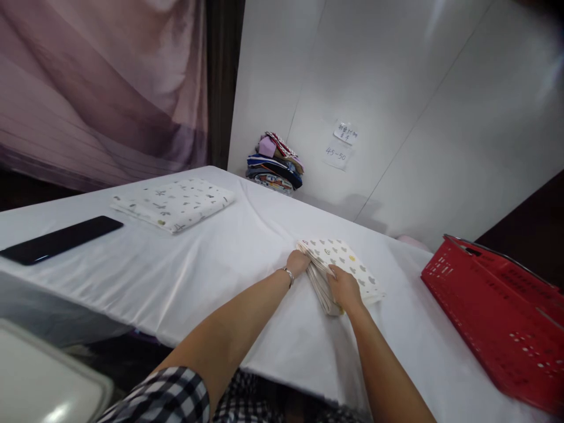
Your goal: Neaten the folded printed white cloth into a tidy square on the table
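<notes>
A folded cream cloth (pixel 341 255) with a grey and yellow print lies on the white-covered table (pixel 211 276), right of the middle. Its near part shows a plain beige underside in several layers. My left hand (pixel 298 262), with a bracelet at the wrist, is closed on the cloth's left edge, its fingertips partly hidden by the folds. Pinched on the near edge, my right hand (pixel 345 288) has its thumb on top and the other fingers out of sight. Another folded white cloth (pixel 189 200) with small dark prints rests flat at the back left.
A black phone-like slab (pixel 61 238) lies near the table's left end. On the right stands a red perforated plastic basket (pixel 493 311). A pile of folded fabrics (pixel 275 164) sits beyond the far edge, by the wall with paper notes (pixel 338 154). A pale rounded object (pixel 44 376) is at lower left.
</notes>
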A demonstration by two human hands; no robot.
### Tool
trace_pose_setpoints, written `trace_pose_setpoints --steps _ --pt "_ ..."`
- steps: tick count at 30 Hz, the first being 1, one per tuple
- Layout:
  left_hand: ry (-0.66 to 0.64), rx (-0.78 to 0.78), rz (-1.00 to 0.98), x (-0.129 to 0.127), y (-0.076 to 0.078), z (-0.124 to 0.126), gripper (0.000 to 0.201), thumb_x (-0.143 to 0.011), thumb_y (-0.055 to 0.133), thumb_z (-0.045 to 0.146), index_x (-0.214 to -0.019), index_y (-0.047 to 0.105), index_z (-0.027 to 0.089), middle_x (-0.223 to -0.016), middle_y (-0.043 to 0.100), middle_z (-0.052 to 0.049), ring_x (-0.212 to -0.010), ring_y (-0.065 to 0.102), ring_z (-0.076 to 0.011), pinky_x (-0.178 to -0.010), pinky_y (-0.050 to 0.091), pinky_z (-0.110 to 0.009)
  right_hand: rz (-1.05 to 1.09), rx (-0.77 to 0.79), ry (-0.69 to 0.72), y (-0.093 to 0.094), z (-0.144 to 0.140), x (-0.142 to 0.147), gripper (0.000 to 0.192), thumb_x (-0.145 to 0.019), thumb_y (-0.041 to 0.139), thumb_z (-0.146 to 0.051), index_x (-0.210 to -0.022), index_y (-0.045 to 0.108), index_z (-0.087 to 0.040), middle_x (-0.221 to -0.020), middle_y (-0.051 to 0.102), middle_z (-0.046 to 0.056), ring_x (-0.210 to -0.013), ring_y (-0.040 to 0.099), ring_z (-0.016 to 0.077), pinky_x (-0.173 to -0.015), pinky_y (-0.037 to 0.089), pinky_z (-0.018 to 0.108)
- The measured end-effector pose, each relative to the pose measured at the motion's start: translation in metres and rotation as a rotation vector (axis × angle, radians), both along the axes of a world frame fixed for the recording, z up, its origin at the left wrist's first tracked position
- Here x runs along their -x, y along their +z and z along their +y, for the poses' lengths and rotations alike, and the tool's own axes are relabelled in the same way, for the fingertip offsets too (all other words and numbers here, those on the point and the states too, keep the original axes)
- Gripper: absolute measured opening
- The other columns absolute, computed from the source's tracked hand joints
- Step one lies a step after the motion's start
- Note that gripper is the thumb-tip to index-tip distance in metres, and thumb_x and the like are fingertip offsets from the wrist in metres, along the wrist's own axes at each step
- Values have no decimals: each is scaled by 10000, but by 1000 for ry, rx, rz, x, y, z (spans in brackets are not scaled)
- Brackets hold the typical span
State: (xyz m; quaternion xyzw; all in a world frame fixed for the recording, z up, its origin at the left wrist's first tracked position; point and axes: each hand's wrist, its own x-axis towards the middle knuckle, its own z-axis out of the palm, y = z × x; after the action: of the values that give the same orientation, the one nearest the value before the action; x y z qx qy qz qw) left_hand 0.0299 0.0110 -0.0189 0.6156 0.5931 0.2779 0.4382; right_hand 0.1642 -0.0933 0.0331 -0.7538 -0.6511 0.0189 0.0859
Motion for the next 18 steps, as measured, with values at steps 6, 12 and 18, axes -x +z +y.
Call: trace_pose_setpoints --steps 6,12,18 --pt "80 55 -10 -9 0 5 166 -710 609 265 -812 643 140 -808 696 -113 -832 652 -223 -593 447 -238 18 3 8 -2 2 -3 416 -893 383 -314 -1266 547 -232 -1156 653 47 -1062 588 202 -863 423 288" --pt "115 98 -27 -12 -5 14 267 -751 623 304 -944 628 119 -948 680 -142 -856 649 -218 -607 465 -247 31 -10 17 -2 1 -3 421 -887 382 -315 -1263 550 -230 -1150 656 45 -1058 588 200 -868 419 286" --pt "62 100 -25 -16 -6 16 275 -875 557 351 -1022 590 122 -1006 627 -78 -861 612 -165 -733 515 -316 51 -7 29 1 0 0 411 -866 405 -316 -1228 581 -234 -1097 678 51 -1011 607 206 -835 429 289"
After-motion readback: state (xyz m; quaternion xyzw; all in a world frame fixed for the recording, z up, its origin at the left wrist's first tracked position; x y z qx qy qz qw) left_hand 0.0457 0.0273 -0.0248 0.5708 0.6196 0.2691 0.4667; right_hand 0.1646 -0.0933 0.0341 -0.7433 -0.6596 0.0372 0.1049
